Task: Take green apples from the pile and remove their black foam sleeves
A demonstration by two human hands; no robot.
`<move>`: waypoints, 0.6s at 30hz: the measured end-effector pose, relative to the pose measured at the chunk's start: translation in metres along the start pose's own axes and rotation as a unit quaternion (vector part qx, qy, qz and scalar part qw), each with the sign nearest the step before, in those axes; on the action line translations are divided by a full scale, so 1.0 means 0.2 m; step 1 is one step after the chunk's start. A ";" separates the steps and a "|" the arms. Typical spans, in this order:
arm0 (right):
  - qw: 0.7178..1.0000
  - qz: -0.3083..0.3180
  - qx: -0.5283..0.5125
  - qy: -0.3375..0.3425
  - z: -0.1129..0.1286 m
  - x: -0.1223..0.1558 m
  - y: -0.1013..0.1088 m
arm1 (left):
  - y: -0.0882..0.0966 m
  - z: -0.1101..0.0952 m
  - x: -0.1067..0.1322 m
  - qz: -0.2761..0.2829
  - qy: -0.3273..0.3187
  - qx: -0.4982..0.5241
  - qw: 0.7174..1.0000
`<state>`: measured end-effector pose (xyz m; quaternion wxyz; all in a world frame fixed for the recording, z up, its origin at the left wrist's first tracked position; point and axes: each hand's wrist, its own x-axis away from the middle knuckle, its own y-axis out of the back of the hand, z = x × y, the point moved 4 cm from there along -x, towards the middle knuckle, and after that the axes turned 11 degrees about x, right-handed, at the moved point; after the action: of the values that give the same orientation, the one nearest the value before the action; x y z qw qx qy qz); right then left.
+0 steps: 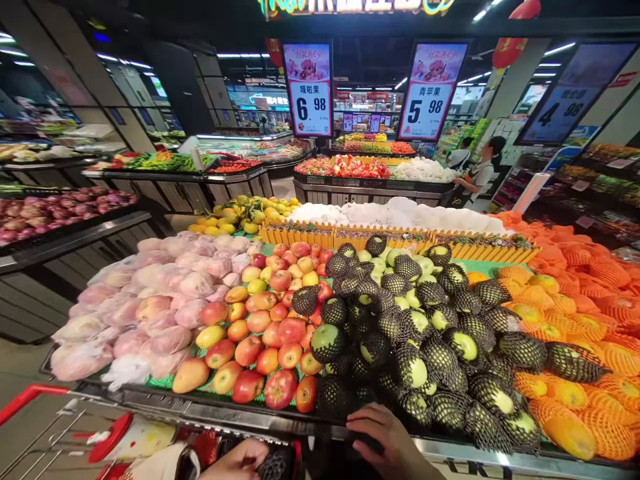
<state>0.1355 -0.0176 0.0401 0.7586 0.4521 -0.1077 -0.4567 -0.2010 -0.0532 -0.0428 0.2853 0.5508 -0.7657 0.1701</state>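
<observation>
My right hand [381, 439] is at the front rim of the fruit display [260, 419], fingers extended and apart over the edge, just below green apples in black foam nets [440, 360]. Nothing shows in it. My left hand [237, 461] is low at the bottom edge, its fingers curled closed; what they hold, if anything, is hidden. Black netting [276, 461] lies right beside it. Red apples [281, 389] fill the middle of the display, nearest to both hands.
A shopping cart [47, 430] with a red handle stands at lower left, goods inside. Bagged pale pink fruit [170, 300] lies left; fruit in orange nets [570, 393] lies right. Price screens [307, 90] hang above. Two people [480, 173] stand in the right background.
</observation>
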 end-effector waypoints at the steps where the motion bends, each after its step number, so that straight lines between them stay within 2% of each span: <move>1: 1.000 0.010 -0.019 -0.004 0.00 0.00 0.02 | -0.10 -0.08 -0.03 0.045 -0.036 0.012 0.998; 2: 0.999 0.012 -0.041 -0.009 -0.01 0.01 0.05 | -0.21 -0.18 -0.06 0.087 -0.078 0.014 0.993; 4: 0.996 0.007 -0.092 -0.010 -0.04 0.05 0.10 | -0.45 -0.41 -0.10 0.122 -0.167 -0.016 0.978; 5: 0.993 0.003 -0.115 -0.006 -0.06 0.08 0.13 | -0.57 -0.52 -0.13 0.111 -0.210 -0.018 0.971; 7: 0.990 -0.022 -0.142 -0.009 -0.14 0.17 0.19 | -0.81 -0.72 -0.17 0.046 -0.261 -0.028 0.964; 9: 0.983 -0.071 -0.162 -0.044 -0.26 0.29 0.27 | -1.04 -0.86 -0.22 0.008 -0.281 -0.033 0.959; 11: 0.966 -0.112 -0.214 -0.093 -0.41 0.43 0.35 | -1.26 -0.93 -0.28 0.019 -0.276 -0.028 0.960; 13: 0.941 -0.132 -0.285 -0.125 -0.55 0.56 0.42 | -1.46 -0.96 -0.32 0.052 -0.267 -0.021 0.962; 15: 0.919 -0.152 -0.332 -0.150 -0.67 0.67 0.49 | -1.61 -0.99 -0.36 0.087 -0.266 -0.017 0.960; 18: 0.899 -0.197 -0.345 -0.183 -0.82 0.82 0.57 | -1.78 -1.03 -0.38 0.143 -0.252 -0.022 0.957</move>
<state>0.3898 -0.0315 -0.0034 0.7287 0.0826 0.0104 -0.6798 0.2033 0.0028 0.0501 0.0679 0.4541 -0.8870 0.0487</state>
